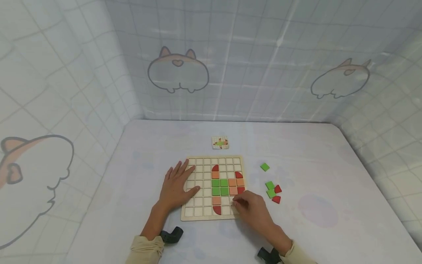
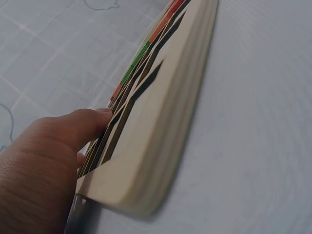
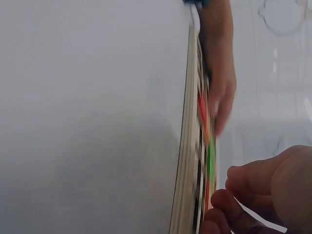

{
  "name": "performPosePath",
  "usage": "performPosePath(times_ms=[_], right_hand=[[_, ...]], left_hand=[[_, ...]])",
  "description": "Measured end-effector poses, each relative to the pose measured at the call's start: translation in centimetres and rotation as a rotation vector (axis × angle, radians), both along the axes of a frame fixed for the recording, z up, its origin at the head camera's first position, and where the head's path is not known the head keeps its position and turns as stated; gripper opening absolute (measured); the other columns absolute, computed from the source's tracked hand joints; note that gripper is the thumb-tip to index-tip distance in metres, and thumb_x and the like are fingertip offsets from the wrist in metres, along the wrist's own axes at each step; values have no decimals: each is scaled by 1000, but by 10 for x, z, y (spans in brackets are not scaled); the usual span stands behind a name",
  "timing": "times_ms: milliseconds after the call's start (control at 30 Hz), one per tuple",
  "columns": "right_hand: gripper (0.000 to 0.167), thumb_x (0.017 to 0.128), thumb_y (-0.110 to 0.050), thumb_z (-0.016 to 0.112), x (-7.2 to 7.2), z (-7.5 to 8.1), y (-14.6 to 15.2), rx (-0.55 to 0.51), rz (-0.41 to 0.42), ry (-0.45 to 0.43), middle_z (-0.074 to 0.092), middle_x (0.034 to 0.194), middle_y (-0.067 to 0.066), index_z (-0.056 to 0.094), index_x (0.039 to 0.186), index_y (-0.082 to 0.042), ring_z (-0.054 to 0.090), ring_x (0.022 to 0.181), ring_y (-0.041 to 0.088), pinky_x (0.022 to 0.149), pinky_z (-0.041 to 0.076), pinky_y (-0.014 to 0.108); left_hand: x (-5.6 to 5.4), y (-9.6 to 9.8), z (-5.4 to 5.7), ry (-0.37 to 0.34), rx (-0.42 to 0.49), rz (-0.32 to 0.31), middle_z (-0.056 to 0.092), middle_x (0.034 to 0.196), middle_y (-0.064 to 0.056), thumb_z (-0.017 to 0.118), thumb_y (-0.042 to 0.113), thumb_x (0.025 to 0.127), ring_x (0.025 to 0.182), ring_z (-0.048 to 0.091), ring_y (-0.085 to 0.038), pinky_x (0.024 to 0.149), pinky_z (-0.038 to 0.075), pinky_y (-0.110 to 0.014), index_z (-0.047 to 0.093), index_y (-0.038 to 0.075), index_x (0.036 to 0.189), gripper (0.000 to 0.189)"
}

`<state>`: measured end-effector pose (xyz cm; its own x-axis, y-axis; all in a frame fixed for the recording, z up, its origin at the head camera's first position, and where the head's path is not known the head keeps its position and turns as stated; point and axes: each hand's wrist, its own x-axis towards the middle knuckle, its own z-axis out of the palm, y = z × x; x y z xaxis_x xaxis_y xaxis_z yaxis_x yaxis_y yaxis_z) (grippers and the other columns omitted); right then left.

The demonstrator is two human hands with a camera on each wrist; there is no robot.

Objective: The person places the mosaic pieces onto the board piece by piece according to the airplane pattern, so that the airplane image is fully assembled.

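A pale wooden grid board (image 1: 199, 193) lies on the table, partly filled with green squares (image 1: 219, 187), orange squares (image 1: 232, 182) and red quarter-round pieces (image 1: 217, 210). My left hand (image 1: 176, 187) rests along its left side, fingers spread and straight. In the left wrist view its thumb (image 2: 90, 119) reaches over the board's edge. Over the lower right of the board is my right hand (image 1: 252, 211), fingers curled and thumb close to the index finger. In the right wrist view these fingertips (image 3: 222, 198) are right at the board, with no piece showing between them.
Loose green squares (image 1: 265, 167) and red pieces (image 1: 278, 189) lie on the table right of the board. Behind the board is a small pattern card (image 1: 219, 142). Tiled-pattern walls (image 1: 244, 73) enclose the table's back and sides.
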<state>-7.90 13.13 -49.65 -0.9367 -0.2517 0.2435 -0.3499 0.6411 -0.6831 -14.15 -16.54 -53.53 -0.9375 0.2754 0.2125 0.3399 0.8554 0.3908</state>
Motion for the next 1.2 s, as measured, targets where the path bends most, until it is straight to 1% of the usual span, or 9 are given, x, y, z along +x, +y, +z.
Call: performPosePath(times_ms=[200, 400, 533, 633, 767, 867, 933, 1100, 1200], right_hand=[[15, 78, -1, 80, -4, -1, 37, 89, -154, 17, 62, 76, -13, 74, 86, -13, 54, 67, 3, 59, 49, 24], [14, 77, 0, 80, -5, 2, 68, 178, -244, 73, 62, 74, -7, 75, 87, -9, 50, 62, 6, 53, 44, 25], [19, 75, -5, 84, -10, 5, 83, 225, -289, 104, 64, 84, 4, 76, 92, -5, 51, 69, 18, 52, 41, 28], [28, 73, -10, 86, -16, 3, 91, 265, -304, 119, 66, 98, 14, 75, 97, -3, 55, 84, 32, 61, 47, 40], [23, 72, -12, 87, -25, 0, 95, 316, -274, 154, 70, 96, 12, 76, 91, -5, 59, 86, 36, 66, 46, 49], [12, 73, -11, 86, -33, 2, 94, 383, -240, 164, 69, 78, 3, 77, 81, -9, 58, 71, 27, 57, 42, 43], [9, 73, -11, 85, -39, 4, 92, 430, -225, 144, 67, 75, 0, 77, 77, -12, 57, 66, 23, 55, 41, 40], [12, 73, -11, 86, -54, 12, 88, 462, -136, 52, 71, 90, 5, 77, 81, -10, 63, 80, 27, 66, 51, 45], [16, 72, -9, 87, -64, 15, 88, 481, -37, 42, 72, 88, 3, 77, 85, -8, 64, 78, 21, 73, 53, 44]], left_hand=[[0, -1, 1, -6, 19, -2, 24, 161, -5, 58, 59, 88, 148, 15, -29, 116, 9, -53, 44, 19, 150, 75], [-1, 0, 1, -16, 81, 20, 27, 160, -5, 66, 56, 85, 148, 17, -28, 116, 9, -51, 56, 18, 138, 66], [-2, 0, 1, -17, 110, 28, 28, 159, -6, 70, 55, 83, 147, 18, -28, 116, 8, -52, 59, 18, 131, 61], [-1, 0, 1, -21, 114, 29, 29, 159, -5, 71, 55, 82, 147, 18, -27, 116, 9, -52, 60, 19, 130, 61], [-1, 0, 1, -10, 130, 23, 30, 158, -6, 72, 55, 81, 147, 20, -28, 116, 10, -53, 61, 18, 129, 62], [-2, 0, 0, 1, 137, 20, 31, 158, -6, 72, 56, 80, 147, 20, -28, 116, 10, -54, 61, 18, 128, 62], [-3, -1, -1, 0, 135, 23, 31, 158, -4, 72, 57, 80, 147, 20, -27, 116, 10, -53, 61, 19, 128, 62], [-2, 0, -2, -15, 134, 23, 31, 158, -3, 72, 57, 80, 147, 19, -25, 116, 10, -53, 61, 20, 129, 62], [-1, 0, -1, -8, 134, 30, 32, 158, -4, 72, 53, 81, 147, 19, -26, 116, 9, -52, 61, 19, 128, 59]])
